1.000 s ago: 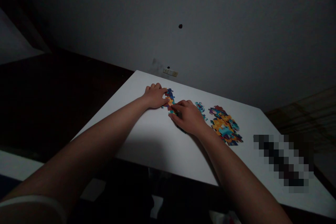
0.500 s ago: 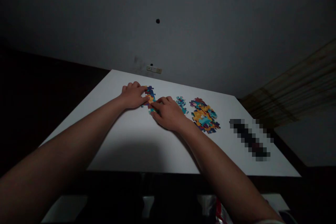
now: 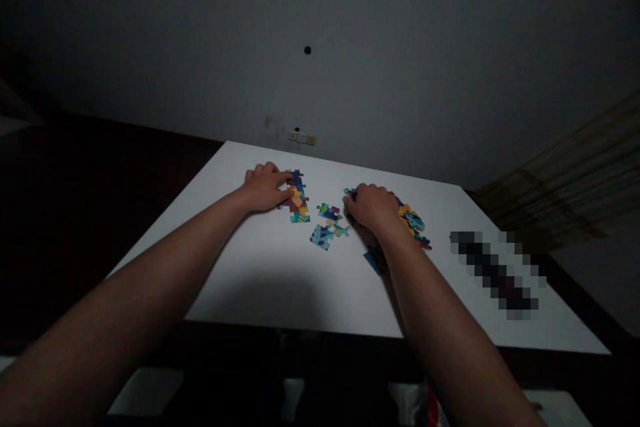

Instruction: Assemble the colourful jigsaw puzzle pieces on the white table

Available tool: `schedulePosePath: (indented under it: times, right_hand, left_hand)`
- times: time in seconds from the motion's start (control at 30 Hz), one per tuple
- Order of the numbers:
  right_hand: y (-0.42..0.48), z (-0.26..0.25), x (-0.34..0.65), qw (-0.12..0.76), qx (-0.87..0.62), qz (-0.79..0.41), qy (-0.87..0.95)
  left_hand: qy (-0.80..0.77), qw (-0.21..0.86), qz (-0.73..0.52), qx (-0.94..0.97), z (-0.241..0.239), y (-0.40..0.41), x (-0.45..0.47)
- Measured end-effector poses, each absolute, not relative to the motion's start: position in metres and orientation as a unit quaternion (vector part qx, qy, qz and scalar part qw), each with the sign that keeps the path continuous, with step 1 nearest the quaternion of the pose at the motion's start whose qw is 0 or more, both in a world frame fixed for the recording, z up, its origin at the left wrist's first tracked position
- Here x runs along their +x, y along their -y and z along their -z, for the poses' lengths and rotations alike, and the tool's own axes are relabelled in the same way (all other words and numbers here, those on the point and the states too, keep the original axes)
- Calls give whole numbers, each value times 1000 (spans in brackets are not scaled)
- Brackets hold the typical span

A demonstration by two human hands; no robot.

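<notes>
A joined strip of colourful puzzle pieces (image 3: 297, 197) lies on the white table (image 3: 260, 280). My left hand (image 3: 265, 187) rests beside it with curled fingers pressing its left edge. My right hand (image 3: 373, 207) sits over the left part of a pile of loose pieces (image 3: 413, 220), fingers curled down onto a piece I cannot make out. Between the hands lie two small teal pieces (image 3: 325, 225). A blue piece (image 3: 374, 261) shows under my right wrist.
A blurred dark object (image 3: 495, 270) lies on the table's right side. A small socket plate (image 3: 303, 138) sits on the grey wall behind the table. The floor to the left is dark; pale items show below the table's near edge.
My right hand has left the joined strip and moved right onto the loose pile, uncovering the small teal pieces. My left hand stays on the strip. The camera view has shifted slightly.
</notes>
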State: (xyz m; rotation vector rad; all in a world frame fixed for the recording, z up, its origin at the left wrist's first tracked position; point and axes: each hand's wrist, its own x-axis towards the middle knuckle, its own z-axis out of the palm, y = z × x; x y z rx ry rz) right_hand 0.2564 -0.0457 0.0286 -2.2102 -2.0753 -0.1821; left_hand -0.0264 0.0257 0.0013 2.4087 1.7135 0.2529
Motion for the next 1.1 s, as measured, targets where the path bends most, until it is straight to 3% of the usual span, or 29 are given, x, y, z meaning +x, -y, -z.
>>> schedulePosePath:
  times: [0.2,0.37,0.53,0.8,1.1]
  right_hand:
    - [43,-36,255,160,-706,5,689]
    - [44,-29,236,313,-603,-228,697]
    - [54,-13,206,291,-533,-378,699]
    - [63,-23,191,219,-528,-166,804]
    - [67,-19,175,159,-531,-77,829]
  left_hand:
    - [-570,93,-86,812,-2,-25,-27]
    - [-561,97,-109,815,-1,-23,-27]
    - [-563,94,-115,813,-1,-22,-26]
    - [-559,93,-122,815,0,-21,-26]
    - [-565,95,-123,810,-1,-20,-26]
